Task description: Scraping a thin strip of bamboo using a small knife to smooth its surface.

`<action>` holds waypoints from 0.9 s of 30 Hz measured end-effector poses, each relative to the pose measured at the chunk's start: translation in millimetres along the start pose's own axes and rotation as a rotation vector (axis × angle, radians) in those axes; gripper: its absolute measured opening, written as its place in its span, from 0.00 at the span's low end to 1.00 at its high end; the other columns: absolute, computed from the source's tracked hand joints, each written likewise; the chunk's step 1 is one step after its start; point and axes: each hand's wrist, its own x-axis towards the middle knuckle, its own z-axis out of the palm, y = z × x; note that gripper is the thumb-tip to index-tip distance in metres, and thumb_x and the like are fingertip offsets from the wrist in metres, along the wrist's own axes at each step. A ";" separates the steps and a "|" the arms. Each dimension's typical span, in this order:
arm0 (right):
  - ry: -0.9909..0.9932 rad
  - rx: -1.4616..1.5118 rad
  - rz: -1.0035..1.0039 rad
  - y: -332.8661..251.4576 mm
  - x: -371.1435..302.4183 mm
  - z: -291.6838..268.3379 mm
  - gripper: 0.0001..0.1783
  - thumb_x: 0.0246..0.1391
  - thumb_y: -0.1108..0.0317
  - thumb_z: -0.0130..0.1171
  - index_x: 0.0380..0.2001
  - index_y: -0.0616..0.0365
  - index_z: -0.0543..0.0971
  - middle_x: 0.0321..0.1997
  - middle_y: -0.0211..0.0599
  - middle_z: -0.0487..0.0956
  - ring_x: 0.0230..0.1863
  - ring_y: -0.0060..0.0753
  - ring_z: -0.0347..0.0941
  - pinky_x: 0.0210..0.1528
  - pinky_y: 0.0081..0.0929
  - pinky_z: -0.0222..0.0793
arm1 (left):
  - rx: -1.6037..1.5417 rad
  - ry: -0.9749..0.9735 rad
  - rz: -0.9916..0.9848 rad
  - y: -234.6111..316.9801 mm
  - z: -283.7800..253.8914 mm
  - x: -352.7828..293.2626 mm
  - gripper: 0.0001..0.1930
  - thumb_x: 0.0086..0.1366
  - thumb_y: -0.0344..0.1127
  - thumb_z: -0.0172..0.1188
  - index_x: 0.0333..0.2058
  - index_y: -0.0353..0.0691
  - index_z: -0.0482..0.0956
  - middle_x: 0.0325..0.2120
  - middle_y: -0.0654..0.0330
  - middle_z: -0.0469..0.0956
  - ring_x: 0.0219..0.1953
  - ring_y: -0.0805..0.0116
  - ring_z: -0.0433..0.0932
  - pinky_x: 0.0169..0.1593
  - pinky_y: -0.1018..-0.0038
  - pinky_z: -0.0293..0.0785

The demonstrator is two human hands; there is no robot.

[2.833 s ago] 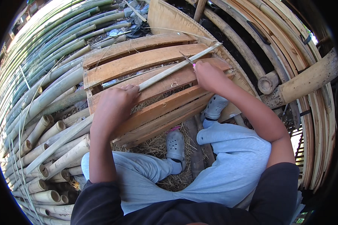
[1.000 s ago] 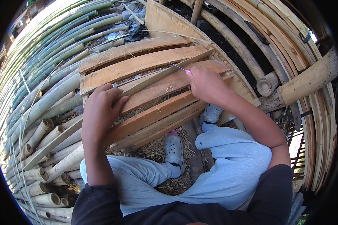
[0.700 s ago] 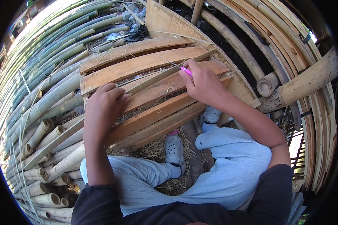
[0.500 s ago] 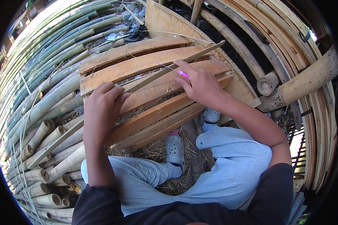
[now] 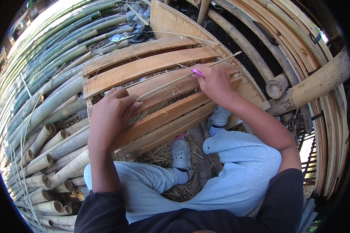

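One left hand [image 5: 114, 110]: fingers closed on a pale strip [image 5: 167, 84].
Right hand [image 5: 214, 81]: closed around a pink-handled knife [image 5: 198, 72]; whether its blade touches the strip, I cannot tell.
Strip's place: above the slatted crate [image 5: 144, 70], its lower end over bamboo poles [image 5: 54, 101].
Progress: strip is one long piece, small curls [image 5: 176, 92] lie on a slat; how much remains, I cannot judge.

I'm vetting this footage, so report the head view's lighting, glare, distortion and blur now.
Head view: bright light washes out the bamboo poles at upper left; the fisheye visibly bows the stacked boards at right, inside a black rim; the left hand and right hand show no obvious blur, but the pink-handled tool has a thin, faint blade.
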 end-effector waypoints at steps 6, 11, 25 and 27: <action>-0.117 0.108 0.007 -38.6 2.8 -16.7 0.13 0.68 0.63 0.50 0.36 0.64 0.74 0.24 0.56 0.79 0.29 0.64 0.78 0.33 0.57 0.71 | 0.058 0.103 0.061 -6.8 17.8 2.7 0.08 0.62 0.39 0.66 0.33 0.41 0.85 0.27 0.57 0.75 0.36 0.56 0.78 0.39 0.60 0.75; -0.273 0.066 -0.027 -64.9 -10.7 -2.5 0.15 0.69 0.65 0.47 0.32 0.66 0.73 0.22 0.57 0.80 0.26 0.60 0.80 0.29 0.52 0.76 | 0.142 0.110 0.026 -1.3 26.6 4.4 0.11 0.61 0.42 0.67 0.28 0.42 0.84 0.25 0.58 0.74 0.33 0.58 0.78 0.35 0.61 0.75; -0.335 0.043 -0.110 -63.2 -12.5 -1.3 0.17 0.71 0.61 0.48 0.32 0.65 0.70 0.16 0.55 0.77 0.22 0.59 0.80 0.24 0.50 0.76 | 0.147 0.137 0.081 -4.2 29.8 1.5 0.12 0.62 0.43 0.67 0.29 0.41 0.84 0.23 0.56 0.72 0.29 0.55 0.77 0.34 0.59 0.72; -0.329 -0.023 -0.099 -62.3 -14.2 -3.5 0.17 0.71 0.61 0.48 0.32 0.65 0.70 0.17 0.56 0.77 0.23 0.60 0.79 0.25 0.51 0.76 | 0.126 0.130 0.079 -2.8 31.0 1.8 0.12 0.63 0.43 0.67 0.28 0.40 0.83 0.23 0.56 0.72 0.29 0.56 0.77 0.34 0.59 0.72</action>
